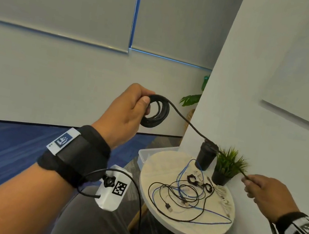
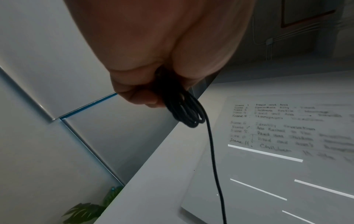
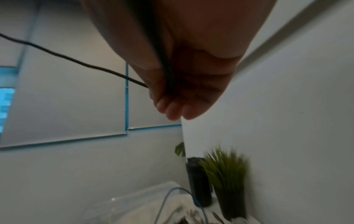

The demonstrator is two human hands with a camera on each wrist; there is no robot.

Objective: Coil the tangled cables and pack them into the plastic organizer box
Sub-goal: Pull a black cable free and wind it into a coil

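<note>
- Black cable (image 1: pixel 155 110), several loops of it, hangs from the raised left hand (image 1: pixel 125 112), fingers and thumb curled round the bundle.
- Its free length runs rightward and down to the right hand (image 1: pixel 265 192), which pinches it.
- Plastic organizer box (image 1: pixel 143 153) sits behind the round table (image 1: pixel 202 228), below both hands.

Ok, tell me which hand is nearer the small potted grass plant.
Right. The right hand pinches the black cable just beside the potted grass plant; the left hand holds the coil up, well away.
</note>
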